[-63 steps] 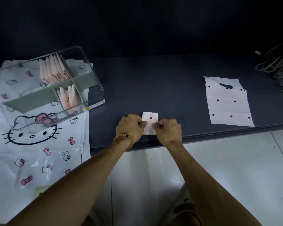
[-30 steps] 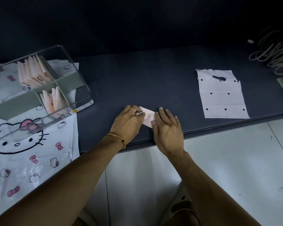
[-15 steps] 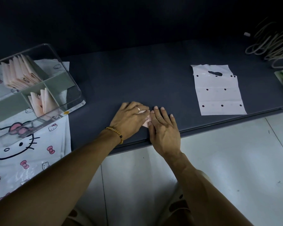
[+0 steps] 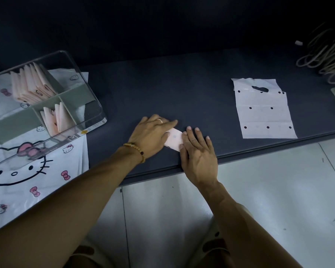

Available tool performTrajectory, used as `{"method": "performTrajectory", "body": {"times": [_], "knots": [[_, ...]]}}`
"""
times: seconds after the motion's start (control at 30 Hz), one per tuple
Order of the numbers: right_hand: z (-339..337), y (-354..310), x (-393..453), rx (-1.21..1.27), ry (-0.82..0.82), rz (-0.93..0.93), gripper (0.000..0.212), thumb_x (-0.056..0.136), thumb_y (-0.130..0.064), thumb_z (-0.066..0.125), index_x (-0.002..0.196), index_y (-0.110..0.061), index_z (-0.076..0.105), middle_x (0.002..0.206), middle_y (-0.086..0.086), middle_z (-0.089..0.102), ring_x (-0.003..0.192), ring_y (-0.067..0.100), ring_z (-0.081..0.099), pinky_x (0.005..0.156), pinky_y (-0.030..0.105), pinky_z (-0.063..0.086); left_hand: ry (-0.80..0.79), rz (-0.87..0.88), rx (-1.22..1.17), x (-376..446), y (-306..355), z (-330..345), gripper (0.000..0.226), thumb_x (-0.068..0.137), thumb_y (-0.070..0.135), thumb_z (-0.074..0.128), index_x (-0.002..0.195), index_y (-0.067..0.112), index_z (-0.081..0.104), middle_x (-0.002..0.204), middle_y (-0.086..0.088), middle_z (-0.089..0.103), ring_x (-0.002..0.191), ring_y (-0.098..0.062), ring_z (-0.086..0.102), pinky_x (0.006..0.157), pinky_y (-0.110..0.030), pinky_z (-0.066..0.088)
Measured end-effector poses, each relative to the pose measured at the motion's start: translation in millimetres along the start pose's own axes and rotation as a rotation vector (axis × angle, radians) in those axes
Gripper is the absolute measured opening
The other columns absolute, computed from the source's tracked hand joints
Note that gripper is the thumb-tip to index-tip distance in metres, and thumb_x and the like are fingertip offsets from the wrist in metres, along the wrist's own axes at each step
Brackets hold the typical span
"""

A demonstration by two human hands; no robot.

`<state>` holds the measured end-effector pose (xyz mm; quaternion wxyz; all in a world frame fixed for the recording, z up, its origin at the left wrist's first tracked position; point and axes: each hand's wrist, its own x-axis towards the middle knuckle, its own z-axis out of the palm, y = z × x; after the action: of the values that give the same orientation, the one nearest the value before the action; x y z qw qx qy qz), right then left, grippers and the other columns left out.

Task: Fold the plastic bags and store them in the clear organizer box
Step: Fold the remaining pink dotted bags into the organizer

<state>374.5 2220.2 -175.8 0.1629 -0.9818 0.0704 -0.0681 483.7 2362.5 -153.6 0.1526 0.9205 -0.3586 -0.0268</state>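
Both hands cover most of the folded bag (image 4: 174,139); the clear organizer box (image 4: 93,113) is cut off at left.

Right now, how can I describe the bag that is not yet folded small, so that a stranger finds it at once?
Look at the dark tabletop, toward its right end near the front edge. A pale bag lies flat there, alone, right of both hands. Unlike the small folded piece under the hands, it is large, with black dots and a handle hole.

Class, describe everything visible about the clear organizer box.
The clear organizer box is a transparent, rounded-cornered plastic tray with grey-green dividers. It sits at the left, partly on the Hello Kitty bag and partly on the dark table. Two compartments hold upright folded pink bags; neither hand touches it.
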Motion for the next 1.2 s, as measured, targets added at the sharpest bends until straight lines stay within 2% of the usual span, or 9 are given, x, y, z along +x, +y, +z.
{"method": "performTrajectory", "body": {"times": [0.1, 0.3, 0.4, 0.5, 0.73, 0.87, 0.97, 1.07, 1.2], "knots": [[0.8, 1.8, -0.3, 0.009, -0.001, -0.010, 0.042, 0.099, -0.026, 0.039, 0.134, -0.008, 0.054, 0.144, 0.006, 0.047, 0.138, 0.028, 0.038, 0.113, 0.047, 0.026, -0.042, 0.002, 0.100, 13.6, 9.6, -5.1, 0.022, 0.093, 0.027, 0.049, 0.108, 0.023, 0.065, 0.112, 0.004, 0.061, 0.108, -0.018, 0.044, 0.086, -0.031, 0.025], [-4.9, 3.6, 1.8, 0.061, -0.080, -0.010, 0.041, 0.101, -0.024, 0.042, 0.138, -0.009, 0.050, 0.148, 0.006, 0.042, 0.142, 0.026, 0.031, 0.117, 0.043, 0.019, -0.227, -0.213, -0.077, 24.3, 14.8, -15.2, 0.006, 0.089, 0.017, 0.057, 0.091, 0.023, 0.057, 0.105, -0.001, 0.054, 0.106, -0.020, 0.048, 0.081, -0.032, 0.040], [-17.5, -5.7, 10.3, 0.166, -0.087, 0.005, 0.037, 0.098, -0.018, 0.049, 0.133, -0.006, 0.054, 0.138, 0.010, 0.054, 0.133, 0.029, 0.044, 0.112, 0.044, 0.033, -0.271, -0.256, -0.308, 11.5, 9.3, -25.3, 0.008, 0.089, 0.018, 0.059, 0.085, 0.024, 0.055, 0.091, 0.005, 0.060, 0.088, -0.017, 0.056, 0.068, -0.027, 0.039], [-34.0, -30.1, 25.8, 0.236, -0.094, -0.016, 0.029, 0.095, -0.019, 0.052, 0.120, -0.010, 0.063, 0.110, 0.008, 0.067, 0.101, 0.027, 0.058, 0.086, 0.039, 0.050, -0.182, -0.290, -0.622, -14.1, -5.3, -44.1, 0.016, 0.086, 0.013, 0.064, 0.077, 0.024, 0.057, 0.075, 0.010, 0.058, 0.072, -0.009, 0.055, 0.061, -0.019, 0.038], [-52.4, -108.3, 60.7, 0.551, -0.311, -0.081, 0.016, 0.087, -0.014, 0.062, 0.083, -0.023, 0.075, 0.076, -0.009, 0.064, 0.068, 0.007, 0.059, 0.062, 0.018, 0.048, 0.169, -0.475, -0.962, -73.2, -52.3, -87.8, 0.022, 0.081, 0.001, 0.070, 0.073, 0.019, 0.061, 0.068, 0.006, 0.061, 0.061, -0.003, 0.054, 0.059, -0.017, 0.042], [-42.3, -144.7, 72.5, 0.692, -0.242, 0.056, 0.019, 0.085, -0.015, 0.063, 0.072, -0.026, 0.071, 0.064, -0.016, 0.066, 0.059, 0.000, 0.061, 0.051, 0.010, 0.045, 0.576, -0.687, -0.905, -92.4, -77.8, -99.7, 0.017, 0.078, 0.008, 0.075, 0.081, 0.016, 0.060, 0.072, 0.004, 0.060, 0.060, 0.005, 0.054, 0.059, -0.012, 0.045], [-35.5, -166.9, 78.8, 0.861, -0.228, 0.202, 0.017, 0.086, -0.016, 0.065, 0.072, -0.026, 0.068, 0.064, -0.008, 0.069, 0.056, 0.003, 0.064, 0.058, 0.019, 0.052, 0.823, -0.999, -0.616, -105.4, -104.1, -100.3, 0.026, 0.076, 0.018, 0.074, 0.095, 0.011, 0.058, 0.086, 0.001, 0.059, 0.074, -0.004, 0.057, 0.069, -0.022, 0.045], [-30.4, -188.0, 82.8, 1.011, -0.210, 0.307, 0.012, 0.087, -0.012, 0.065, 0.078, -0.019, 0.067, 0.065, 0.000, 0.071, 0.058, 0.010, 0.068, 0.055, 0.020, 0.053, 0.687, -1.154, -0.440, -110.4, -122.2, -92.2, 0.054, 0.071, 0.032, 0.077, 0.109, 0.009, 0.047, 0.109, -0.005, 0.054, 0.098, -0.022, 0.055, 0.078, -0.029, 0.043], [-20.7, -209.4, 88.2, 1.135, -0.241, 0.418, 0.004, 0.086, -0.009, 0.066, 0.084, -0.012, 0.064, 0.070, 0.002, 0.072, 0.062, 0.016, 0.071, 0.053, 0.019, 0.053, 0.513, -1.183, -0.342, -102.9, -131.5, -93.5, 0.064, 0.066, 0.043, 0.077, 0.109, 0.013, 0.041, 0.105, -0.006, 0.053, 0.091, -0.027, 0.058, 0.069, -0.036, 0.048]]}}
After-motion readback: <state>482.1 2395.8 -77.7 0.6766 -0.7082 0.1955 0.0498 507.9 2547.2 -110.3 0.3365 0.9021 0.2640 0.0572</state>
